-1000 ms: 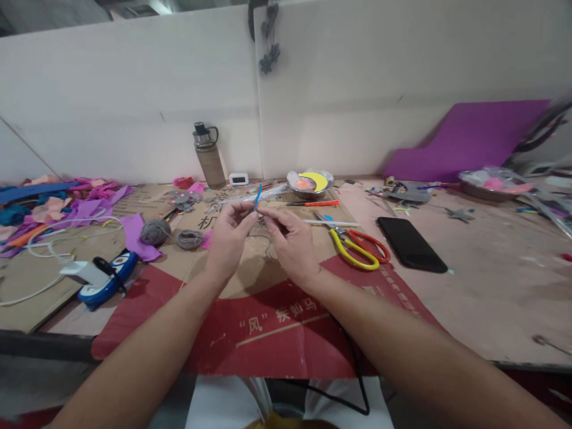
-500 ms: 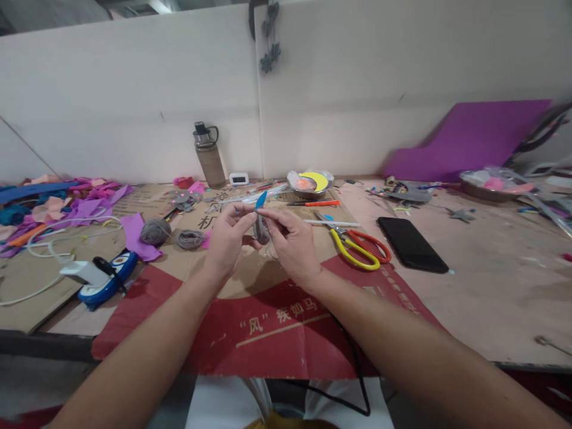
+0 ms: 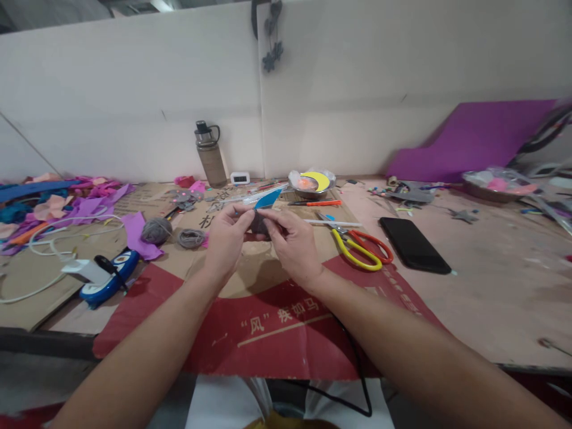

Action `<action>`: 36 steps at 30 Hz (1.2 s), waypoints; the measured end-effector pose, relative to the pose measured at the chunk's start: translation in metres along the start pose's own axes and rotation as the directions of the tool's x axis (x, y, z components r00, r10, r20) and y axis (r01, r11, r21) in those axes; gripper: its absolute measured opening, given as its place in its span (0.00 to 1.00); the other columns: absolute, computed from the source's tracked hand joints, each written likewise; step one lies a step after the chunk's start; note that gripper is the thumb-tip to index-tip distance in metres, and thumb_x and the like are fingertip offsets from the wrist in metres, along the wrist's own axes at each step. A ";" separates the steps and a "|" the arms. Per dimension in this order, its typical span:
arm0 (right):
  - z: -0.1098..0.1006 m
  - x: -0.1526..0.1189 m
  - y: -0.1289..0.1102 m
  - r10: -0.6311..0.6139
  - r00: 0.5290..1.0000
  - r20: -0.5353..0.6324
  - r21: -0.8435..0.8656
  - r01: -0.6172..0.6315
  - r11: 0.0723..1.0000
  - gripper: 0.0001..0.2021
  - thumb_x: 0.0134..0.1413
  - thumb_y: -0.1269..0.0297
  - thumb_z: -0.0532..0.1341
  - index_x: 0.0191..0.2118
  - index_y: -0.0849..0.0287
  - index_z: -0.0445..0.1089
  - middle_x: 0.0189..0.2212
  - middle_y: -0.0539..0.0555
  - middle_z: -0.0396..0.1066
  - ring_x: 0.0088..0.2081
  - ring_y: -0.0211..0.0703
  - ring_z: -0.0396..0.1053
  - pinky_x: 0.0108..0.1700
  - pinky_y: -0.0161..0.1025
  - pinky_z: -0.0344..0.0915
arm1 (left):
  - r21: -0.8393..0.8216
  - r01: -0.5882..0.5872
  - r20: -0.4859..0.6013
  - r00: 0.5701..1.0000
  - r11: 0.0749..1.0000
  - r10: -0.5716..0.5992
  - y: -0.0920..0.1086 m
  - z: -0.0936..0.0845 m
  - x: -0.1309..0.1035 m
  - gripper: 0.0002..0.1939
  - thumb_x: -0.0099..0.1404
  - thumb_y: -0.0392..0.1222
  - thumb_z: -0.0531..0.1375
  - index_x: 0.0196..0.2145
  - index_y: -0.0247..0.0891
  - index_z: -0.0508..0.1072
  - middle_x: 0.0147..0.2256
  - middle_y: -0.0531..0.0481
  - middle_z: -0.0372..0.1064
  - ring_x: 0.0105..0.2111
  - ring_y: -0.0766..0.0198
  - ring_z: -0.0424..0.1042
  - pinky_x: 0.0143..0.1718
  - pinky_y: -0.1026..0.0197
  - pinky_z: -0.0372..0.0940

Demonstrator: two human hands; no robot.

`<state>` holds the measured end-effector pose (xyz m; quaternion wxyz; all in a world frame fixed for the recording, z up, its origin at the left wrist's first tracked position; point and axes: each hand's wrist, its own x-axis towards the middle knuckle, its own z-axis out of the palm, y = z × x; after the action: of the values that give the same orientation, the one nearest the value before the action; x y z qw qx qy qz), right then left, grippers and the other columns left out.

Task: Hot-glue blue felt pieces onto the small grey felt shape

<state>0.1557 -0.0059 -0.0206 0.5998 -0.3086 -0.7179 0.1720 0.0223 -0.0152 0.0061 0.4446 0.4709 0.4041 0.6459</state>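
Note:
My left hand (image 3: 226,238) and my right hand (image 3: 295,243) are close together above the cardboard, fingertips pinched. Between them is a small dark grey piece (image 3: 258,226), perhaps felt, mostly covered by fingers. A flat blue pointed piece (image 3: 268,199) sticks up from the fingertips, leaning right. The left thumb and forefinger close at its base; the right fingers grip the grey piece's right side. Whether the two pieces are joined, I cannot tell. Right of my hands lie scissors (image 3: 357,247) with one yellow and one red handle.
A ball of grey yarn (image 3: 156,229), a smaller yarn bundle (image 3: 191,238) and a blue power strip (image 3: 109,280) lie left. Behind stand a bottle (image 3: 211,156) and a metal bowl (image 3: 308,192). An orange cutter (image 3: 315,203) and a black phone (image 3: 413,244) are on the right.
The blue piece has tilted to the right and shows more of its flat face. The grey piece has turned between my fingers. Both hands remain in nearly the same place.

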 end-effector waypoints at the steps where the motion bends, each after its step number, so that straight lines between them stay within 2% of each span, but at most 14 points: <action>1: 0.000 0.000 0.000 0.000 1.000 0.003 -0.010 0.000 1.000 0.13 0.63 0.68 0.56 0.47 0.50 0.76 0.41 0.52 0.77 0.43 0.41 0.73 0.48 0.42 0.69 | -0.007 -0.003 -0.002 1.000 1.000 0.003 -0.001 0.000 0.000 0.13 0.54 0.46 0.68 0.30 0.38 0.70 0.27 0.53 0.70 0.25 0.67 0.72 0.24 0.63 0.73; 5: -0.001 0.000 -0.001 -0.001 1.000 0.001 -0.008 0.001 1.000 0.14 0.63 0.68 0.56 0.47 0.49 0.76 0.40 0.52 0.77 0.42 0.41 0.73 0.46 0.42 0.69 | -0.028 0.001 0.005 1.000 1.000 0.000 -0.003 -0.001 0.002 0.13 0.54 0.46 0.68 0.31 0.39 0.69 0.26 0.54 0.71 0.26 0.65 0.74 0.29 0.59 0.74; 12: -0.001 0.000 0.001 0.002 1.000 -0.001 0.014 -0.002 1.000 0.14 0.63 0.68 0.56 0.47 0.50 0.76 0.40 0.52 0.77 0.41 0.41 0.73 0.46 0.42 0.69 | -0.034 -0.008 0.019 1.000 0.999 0.008 -0.003 -0.002 0.002 0.13 0.55 0.46 0.69 0.31 0.39 0.69 0.28 0.53 0.73 0.27 0.64 0.75 0.30 0.58 0.75; 16: -0.002 0.000 0.001 -0.003 1.000 0.015 -0.018 0.004 1.000 0.13 0.64 0.67 0.56 0.48 0.49 0.76 0.39 0.52 0.77 0.42 0.41 0.73 0.47 0.42 0.69 | -0.028 -0.003 -0.007 1.000 1.000 0.003 -0.001 0.000 0.001 0.14 0.53 0.46 0.69 0.30 0.38 0.69 0.25 0.53 0.72 0.26 0.64 0.75 0.29 0.58 0.74; 18: -0.001 -0.001 0.001 -0.005 0.999 0.038 -0.026 0.006 1.000 0.13 0.64 0.66 0.56 0.49 0.50 0.74 0.43 0.53 0.77 0.45 0.42 0.73 0.50 0.43 0.69 | -0.029 -0.005 -0.030 1.000 1.000 0.004 -0.002 0.001 0.002 0.14 0.52 0.45 0.69 0.30 0.38 0.69 0.24 0.54 0.72 0.25 0.64 0.74 0.29 0.59 0.74; 22: 0.006 -0.006 0.000 0.031 0.987 0.155 -0.055 -0.023 0.998 0.15 0.65 0.64 0.55 0.54 0.53 0.71 0.50 0.56 0.75 0.51 0.44 0.71 0.55 0.46 0.67 | -0.031 -0.015 -0.119 0.993 0.999 0.011 -0.007 -0.008 0.015 0.13 0.52 0.42 0.69 0.31 0.38 0.69 0.21 0.57 0.68 0.21 0.68 0.71 0.28 0.60 0.73; 24: 0.009 -0.009 -0.002 0.020 0.970 0.242 -0.105 0.005 0.994 0.15 0.65 0.62 0.54 0.52 0.55 0.72 0.47 0.57 0.76 0.49 0.45 0.72 0.53 0.46 0.67 | -0.048 -0.035 -0.187 0.982 0.998 0.025 -0.007 -0.019 0.025 0.12 0.52 0.41 0.68 0.30 0.38 0.68 0.22 0.58 0.68 0.20 0.70 0.69 0.28 0.60 0.74; 26: 0.009 -0.010 -0.004 -0.043 0.953 0.299 -0.162 0.095 0.982 0.14 0.65 0.60 0.55 0.47 0.56 0.75 0.43 0.57 0.76 0.46 0.46 0.71 0.52 0.46 0.66 | -0.078 -0.073 -0.259 0.965 0.994 0.050 -0.003 -0.031 0.035 0.11 0.52 0.39 0.67 0.30 0.38 0.68 0.24 0.58 0.69 0.21 0.72 0.69 0.31 0.60 0.75; 28: 0.003 -0.005 -0.003 -0.102 0.953 0.285 -0.213 0.167 0.963 0.13 0.64 0.60 0.56 0.42 0.56 0.77 0.42 0.58 0.75 0.47 0.47 0.69 0.53 0.47 0.64 | -0.118 -0.100 -0.327 0.943 0.988 0.057 0.003 -0.042 0.044 0.09 0.53 0.37 0.65 0.29 0.38 0.67 0.22 0.59 0.67 0.19 0.73 0.67 0.32 0.60 0.76; 29: -0.001 -0.001 -0.001 -0.095 0.965 0.243 -0.250 0.157 0.955 0.12 0.63 0.60 0.56 0.41 0.57 0.77 0.42 0.58 0.74 0.48 0.48 0.68 0.54 0.48 0.63 | -0.147 -0.106 -0.355 0.934 0.983 0.047 0.006 -0.047 0.047 0.09 0.53 0.36 0.65 0.29 0.38 0.67 0.22 0.58 0.68 0.20 0.73 0.68 0.33 0.60 0.76; 31: -0.013 0.010 0.007 0.010 0.991 0.134 -0.334 0.036 0.942 0.13 0.63 0.62 0.55 0.41 0.59 0.76 0.42 0.59 0.73 0.48 0.49 0.68 0.54 0.48 0.62 | -0.187 -0.126 -0.386 0.921 0.974 0.045 0.011 -0.053 0.051 0.09 0.53 0.36 0.65 0.28 0.39 0.66 0.22 0.58 0.68 0.22 0.71 0.71 0.35 0.60 0.76; 33: -0.023 0.020 0.018 0.215 0.975 0.052 -0.426 -0.173 0.888 0.14 0.63 0.61 0.53 0.41 0.61 0.74 0.41 0.61 0.74 0.45 0.50 0.70 0.50 0.47 0.64 | -0.204 -0.132 -0.389 0.920 0.970 0.043 0.013 -0.055 0.052 0.08 0.54 0.36 0.64 0.28 0.39 0.66 0.24 0.57 0.69 0.25 0.69 0.73 0.36 0.60 0.76; 34: -0.027 0.023 0.023 0.335 0.940 0.061 -0.474 -0.268 0.839 0.15 0.63 0.60 0.53 0.40 0.62 0.74 0.39 0.61 0.74 0.42 0.50 0.71 0.48 0.46 0.65 | -0.208 -0.133 -0.382 0.923 0.969 0.045 0.013 -0.056 0.052 0.07 0.54 0.35 0.64 0.28 0.39 0.67 0.24 0.56 0.70 0.25 0.69 0.74 0.36 0.60 0.76; 36: -0.029 0.023 0.032 0.562 0.815 0.140 -0.603 -0.380 0.702 0.18 0.61 0.53 0.54 0.38 0.63 0.74 0.35 0.64 0.75 0.39 0.55 0.73 0.43 0.48 0.67 | -0.210 -0.130 -0.353 0.934 0.969 0.049 0.013 -0.055 0.051 0.06 0.54 0.35 0.63 0.28 0.38 0.67 0.24 0.56 0.70 0.25 0.69 0.73 0.36 0.60 0.76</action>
<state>0.1894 0.0294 -0.0161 0.2980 -0.6109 -0.7169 0.1551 -0.0414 0.0247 0.0183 0.3884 0.3139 0.3763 0.7804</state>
